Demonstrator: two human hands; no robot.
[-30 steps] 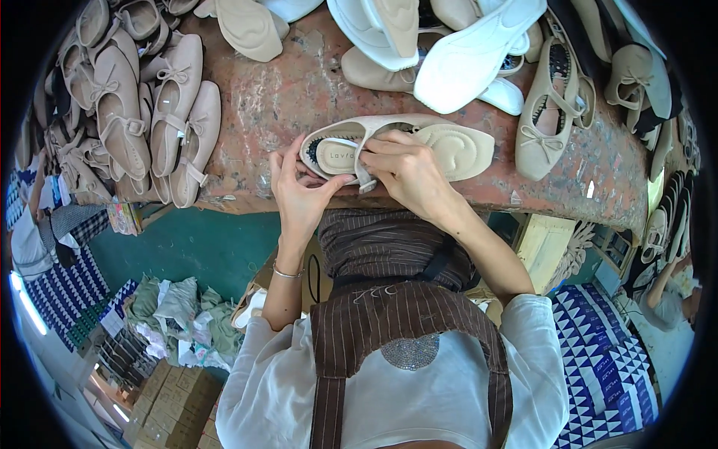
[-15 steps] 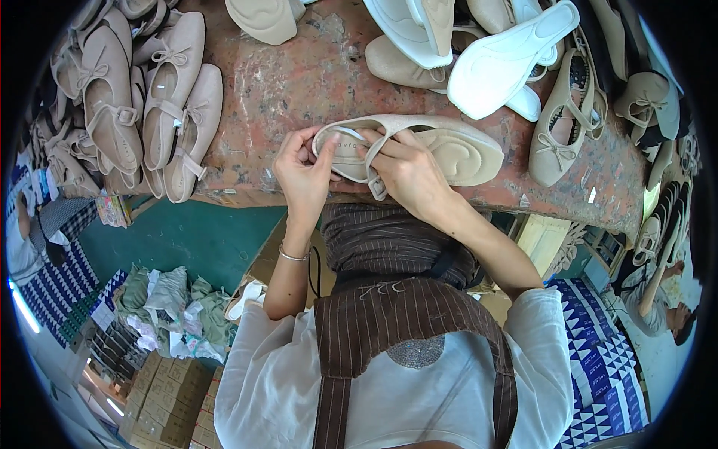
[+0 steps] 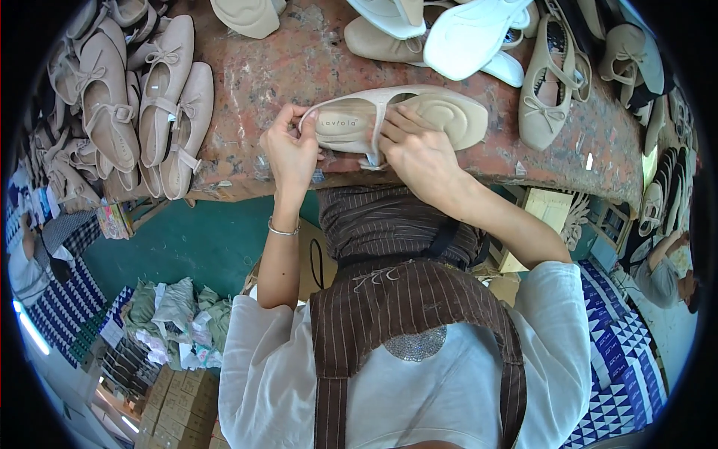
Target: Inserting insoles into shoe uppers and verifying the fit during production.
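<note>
A beige strapped shoe [image 3: 351, 96] lies sideways at the near edge of the worktable, heel to the left and toe to the right. Inside its heel part lies a beige insole [image 3: 340, 123], and a pad with swirled ridges shows at the toe end. My left hand [image 3: 292, 150] pinches the heel rim between thumb and fingers. Over the middle of the shoe, my right hand [image 3: 419, 153] grips beside the strap, its bent fingertips against the pad; the thumb is mostly hidden. The strap's end hangs over the near side.
Finished beige shoes [image 3: 168, 97] stand piled at the left of the worktable [image 3: 269, 75]. White insoles [image 3: 471, 37] and more shoes lie at the far right. A bow shoe [image 3: 544, 112] sits right of my work. Below left are cloth scraps [image 3: 179, 314] and cartons [image 3: 176, 396].
My right hand's fingers have moved from the heel opening toward the middle of the shoe. The insole, raised at the heel before, now lies flatter. My left hand stays at the heel.
</note>
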